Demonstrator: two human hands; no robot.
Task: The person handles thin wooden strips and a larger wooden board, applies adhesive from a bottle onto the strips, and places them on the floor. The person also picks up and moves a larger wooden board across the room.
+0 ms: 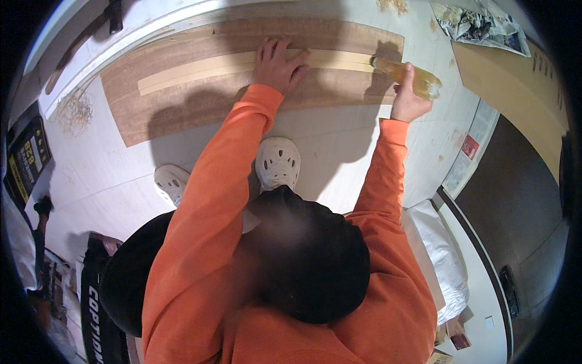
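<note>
A brown wooden board (130, 118) lies lengthwise on the pale floor, with a long, light-coloured wooden strip (194, 74) on top of it. My left hand (280, 68) rests palm down across the middle of the strip, its fingers apart and nothing held in them. Over the right end of the strip, my right hand (413, 100) is wrapped round a clear bottle of yellowish liquid (393, 68). The bottle is tilted on its side with its narrow neck pointing left, close to the strip's end. Whether the neck touches the strip, I cannot tell.
Thin wood shavings (74, 114) are scattered left of the board. A large cardboard sheet (515, 91) and a printed plastic bag (482, 29) lie at the right. My white clogs (279, 161) stand just before the board; a black box (29, 155) is far left.
</note>
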